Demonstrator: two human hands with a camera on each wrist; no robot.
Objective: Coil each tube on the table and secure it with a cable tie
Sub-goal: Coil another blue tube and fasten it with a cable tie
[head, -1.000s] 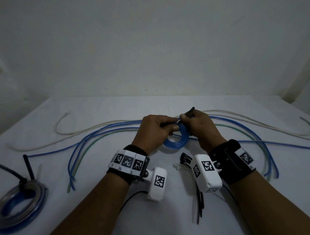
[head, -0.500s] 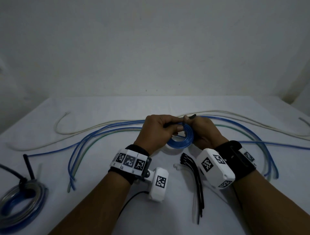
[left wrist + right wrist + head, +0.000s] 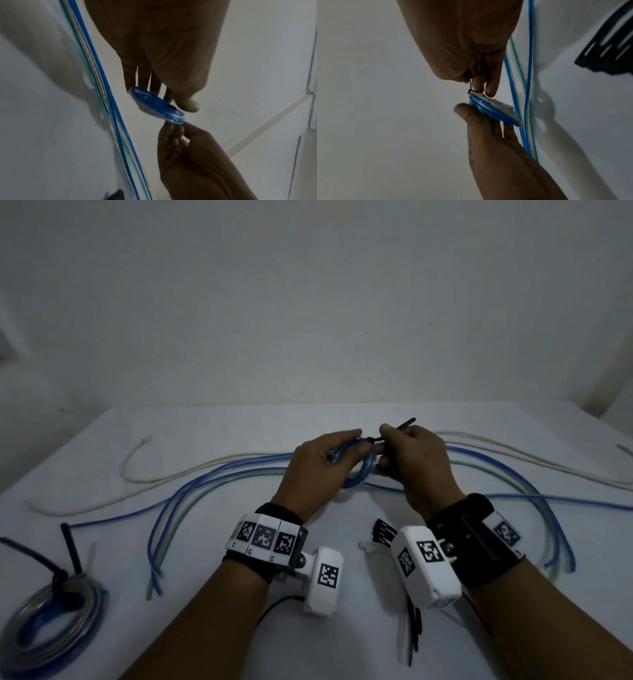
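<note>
Above the table (image 3: 308,419), a little past its middle toward twelve o'clock, my left hand (image 3: 317,470) pinches the small blue coil (image 3: 359,474) between thumb and fingers, holding its loops stacked. My right hand (image 3: 416,467), at three o'clock of the coil, is clamped on the tail of the black cable tie (image 3: 406,423), whose free end sticks out toward one o'clock; its head sits against the top of the coil. I judge I am cinching the tie, and this is where it could go wrong: if my left thumb eases, the springy loops may fan out and one could escape the band; if I pull askew, the coil may twist or the tube kink under the band. Loose tubes (image 3: 212,477) lie across the table from nine to three o'clock, spare ties (image 3: 382,532) lie at five o'clock near my right wrist, and a finished coil (image 3: 51,618) rests at eight o'clock.
</note>
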